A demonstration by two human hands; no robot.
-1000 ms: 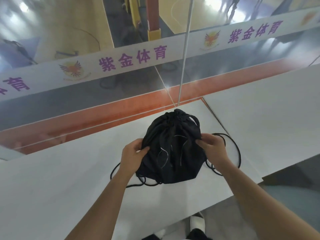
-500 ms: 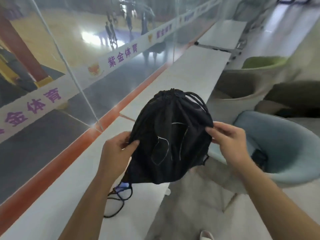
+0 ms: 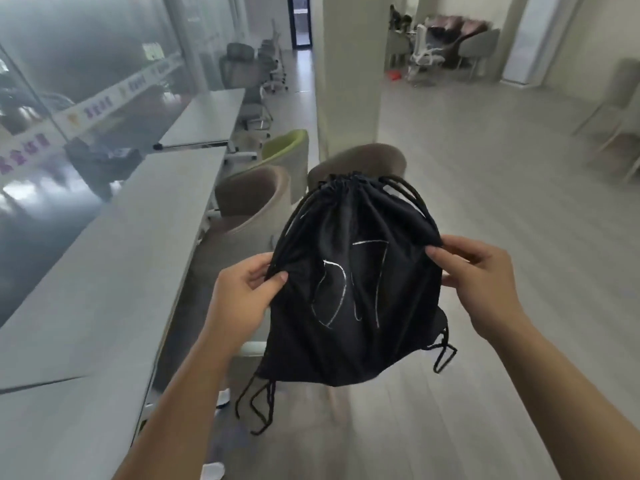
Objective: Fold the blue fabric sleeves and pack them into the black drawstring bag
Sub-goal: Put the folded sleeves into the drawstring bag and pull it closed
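The black drawstring bag [image 3: 353,289] hangs in the air in front of me, its mouth cinched shut at the top and white scribbled marks on its front. My left hand [image 3: 242,292] pinches its left edge. My right hand [image 3: 478,275] pinches its right edge. Black cords [image 3: 259,407] dangle loose below the bag on both sides. No blue fabric sleeves are visible; whether any are inside the bag is hidden.
A long white table [image 3: 104,258] runs along the left beside a glass wall. Brown chairs [image 3: 252,206] and a green chair [image 3: 291,150] stand by it. A white pillar [image 3: 346,71] rises ahead, with open grey floor [image 3: 485,168] to the right.
The bag has been lifted off the white table and carried to the right. My view has swung from the glass wall to the open room, with both hands still holding the bag's sides.
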